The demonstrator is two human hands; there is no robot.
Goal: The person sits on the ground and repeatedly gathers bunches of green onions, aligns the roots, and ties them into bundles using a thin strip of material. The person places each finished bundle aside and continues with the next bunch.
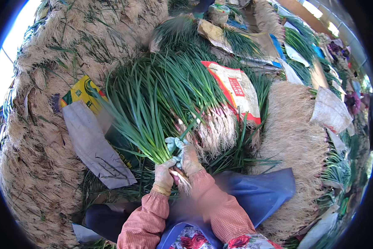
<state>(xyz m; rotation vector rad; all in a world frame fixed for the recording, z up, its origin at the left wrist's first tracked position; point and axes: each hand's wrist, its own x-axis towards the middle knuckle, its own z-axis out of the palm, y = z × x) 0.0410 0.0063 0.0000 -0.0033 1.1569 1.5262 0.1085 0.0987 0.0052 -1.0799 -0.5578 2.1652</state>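
Observation:
My left hand (165, 175), in a soiled glove with pale blue fingers, is closed around the lower stems of a bunch of green onions (155, 140). The bunch's leaves fan up and to the left; its pinkish bulbs and white roots (182, 183) stick out below the hands. Right against it, my right hand (188, 154), gloved alike, has its fingers curled around a green onion leaf (191, 126) that slants up to the right. Just beyond lies a big pile of green onions (186, 81), its white roots (219, 133) towards me.
A red-edged white sack piece (241, 90) lies on the pile's right side. Left are a grey-white sheet (96, 143) and a yellow printed bag (85, 93). Rows of root ends flank me, left (40, 162) and right (292, 149). A tub (219, 14) stands at the back.

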